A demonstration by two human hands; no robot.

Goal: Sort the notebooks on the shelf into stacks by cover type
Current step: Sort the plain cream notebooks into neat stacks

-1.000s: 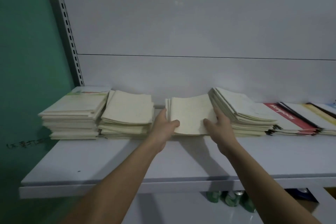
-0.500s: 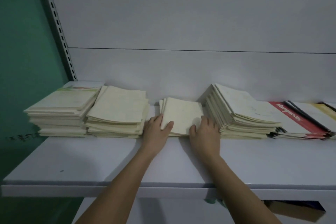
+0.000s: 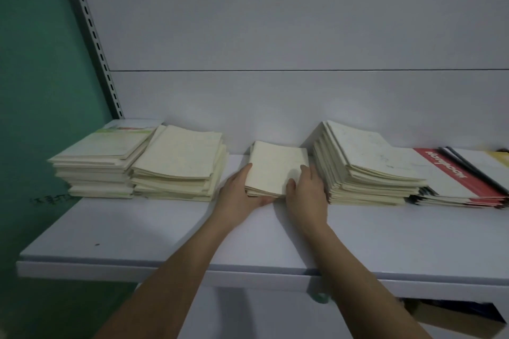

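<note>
The shelf [image 3: 275, 239] is a flat white board with a squared front lip, running from the left side of the view past the right edge. A small dark speck lies on its near left part. Behind it stands a pale grey back panel [image 3: 303, 36] with one thin horizontal seam. At the far left a slotted metal upright [image 3: 95, 44] rises at a slant, and a green wall [image 3: 35, 77] fills the left side, with dark handwriting low down.

I hold a small stack of cream notebooks [image 3: 275, 166] lying flat near the middle of the shelf, close to the back panel. My left hand [image 3: 239, 195] grips its left edge, fingers along the side and thumb at the near corner. My right hand [image 3: 307, 190] grips its right near corner, thumb on the top cover and fingers curled against the right side.

Far left: a stack with a green and white cover [image 3: 99, 162]. Touching it on the right: a taller cream stack [image 3: 179, 165], well apart from the held stack. Just right of my right hand: a slanted cream stack [image 3: 366, 168], leaning onto a pile topped by a red and white cover [image 3: 451, 176]. Dark-edged and yellow covers [image 3: 493, 159] lie at the far right.

Below the shelf a cardboard box [image 3: 454, 311] is partly visible.
</note>
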